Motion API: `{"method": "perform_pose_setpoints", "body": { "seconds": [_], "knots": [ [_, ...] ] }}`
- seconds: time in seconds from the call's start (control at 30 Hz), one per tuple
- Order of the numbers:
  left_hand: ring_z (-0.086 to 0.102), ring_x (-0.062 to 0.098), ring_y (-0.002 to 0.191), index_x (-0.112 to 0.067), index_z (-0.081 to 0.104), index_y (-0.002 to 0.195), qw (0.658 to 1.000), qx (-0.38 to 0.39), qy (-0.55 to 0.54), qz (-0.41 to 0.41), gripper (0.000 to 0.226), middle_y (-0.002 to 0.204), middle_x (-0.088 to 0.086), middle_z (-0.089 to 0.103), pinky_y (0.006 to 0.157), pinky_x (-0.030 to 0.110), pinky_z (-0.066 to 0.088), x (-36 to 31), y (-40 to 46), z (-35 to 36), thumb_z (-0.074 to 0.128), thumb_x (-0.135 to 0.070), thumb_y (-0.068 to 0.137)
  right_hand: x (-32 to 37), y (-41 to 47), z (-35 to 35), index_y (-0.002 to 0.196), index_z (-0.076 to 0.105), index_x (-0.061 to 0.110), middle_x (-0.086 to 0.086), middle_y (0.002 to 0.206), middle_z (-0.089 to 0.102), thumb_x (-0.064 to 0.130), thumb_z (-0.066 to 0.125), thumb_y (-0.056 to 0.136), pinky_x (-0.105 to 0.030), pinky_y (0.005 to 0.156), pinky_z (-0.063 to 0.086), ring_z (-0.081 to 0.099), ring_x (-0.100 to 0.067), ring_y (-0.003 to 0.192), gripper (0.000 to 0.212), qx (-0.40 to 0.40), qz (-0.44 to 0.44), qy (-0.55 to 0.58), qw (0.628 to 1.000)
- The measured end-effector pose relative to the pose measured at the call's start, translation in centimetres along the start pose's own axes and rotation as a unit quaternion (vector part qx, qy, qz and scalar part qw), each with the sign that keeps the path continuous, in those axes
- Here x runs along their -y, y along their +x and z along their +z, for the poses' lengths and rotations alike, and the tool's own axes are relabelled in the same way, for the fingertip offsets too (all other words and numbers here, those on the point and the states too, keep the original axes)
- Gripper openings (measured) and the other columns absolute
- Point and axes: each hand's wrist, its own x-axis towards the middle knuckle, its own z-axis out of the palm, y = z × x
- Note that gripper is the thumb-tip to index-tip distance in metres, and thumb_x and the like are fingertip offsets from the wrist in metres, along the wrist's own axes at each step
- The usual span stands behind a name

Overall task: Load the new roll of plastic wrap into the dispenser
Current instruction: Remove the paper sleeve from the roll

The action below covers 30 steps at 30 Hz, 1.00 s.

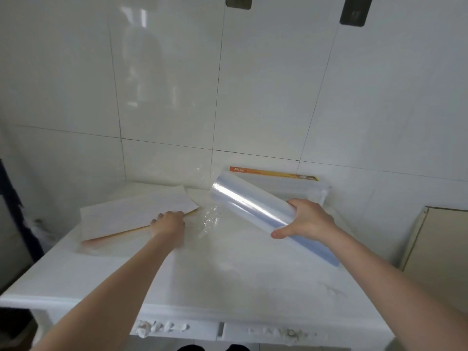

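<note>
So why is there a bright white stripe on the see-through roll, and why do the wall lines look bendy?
Head view: the stripe on the roll of plastic wrap, gripped by the right hand, is glare off its shiny film; the tiled wall also mirrors light; its lines bend from the wide-angle lens; the left hand looks slightly blurred.

Both arms outstretched, left grip [168,222] and right grip [307,220] curled

I cannot see my left hand's [168,224] fingertips, tucked under the flat box [136,214]. The dispenser [298,184] sits partly hidden behind the roll [253,206]; its label is unreadable.
</note>
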Motion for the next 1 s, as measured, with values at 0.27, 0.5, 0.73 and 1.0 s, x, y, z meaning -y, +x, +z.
{"method": "perform_pose_setpoints", "body": {
  "seconds": [0.27,0.5,0.73,1.0],
  "knots": [
    [0.06,0.025,0.112,-0.019,0.059,0.122,0.998,-0.049,-0.006,0.024,0.037,0.121,0.005,0.065,0.094,0.029,0.041,0.3,-0.4,-0.4,0.047,-0.008,0.089,-0.9,-0.1,0.6,0.103,0.058,0.031,0.016,0.094,0.061,0.058,0.081,0.043,-0.035,0.079,0.052,0.059,-0.011,0.09,0.071,0.005,0.017,0.009,1.0],
    [0.058,0.024,0.116,-0.021,0.055,0.13,0.993,-0.062,-0.097,0.025,0.036,0.127,0.003,0.061,0.09,0.033,0.047,-0.5,-0.5,-1.6,0.05,-0.023,0.094,-2.3,-0.8,0.7,0.107,0.057,0.029,0.014,0.1,0.061,0.059,0.081,0.043,-0.033,0.078,0.051,0.059,-0.013,0.094,0.075,0.015,0.039,-0.01,0.999],
    [0.06,0.027,0.108,-0.017,0.066,0.113,0.987,-0.058,-0.124,0.085,0.029,0.115,0.005,0.066,0.084,0.034,0.051,-3.3,-1.0,-4.0,0.048,-0.029,0.094,-3.5,-1.1,0.4,0.124,0.05,0.029,0.014,0.115,0.058,0.06,0.08,0.046,-0.03,0.076,0.044,0.055,-0.014,0.107,0.089,0.017,0.034,-0.057,0.998],
    [0.049,0.022,0.071,-0.016,0.052,0.067,0.979,-0.019,-0.155,0.129,0.027,0.068,-0.001,0.053,0.063,0.027,0.038,-6.5,-1.6,-5.0,0.044,-0.019,0.093,-4.9,-1.0,0.6,0.135,0.042,0.03,0.012,0.132,0.052,0.055,0.081,0.052,-0.03,0.084,0.041,0.05,-0.014,0.121,0.095,0.039,0.009,-0.087,0.995]
  ]
}}
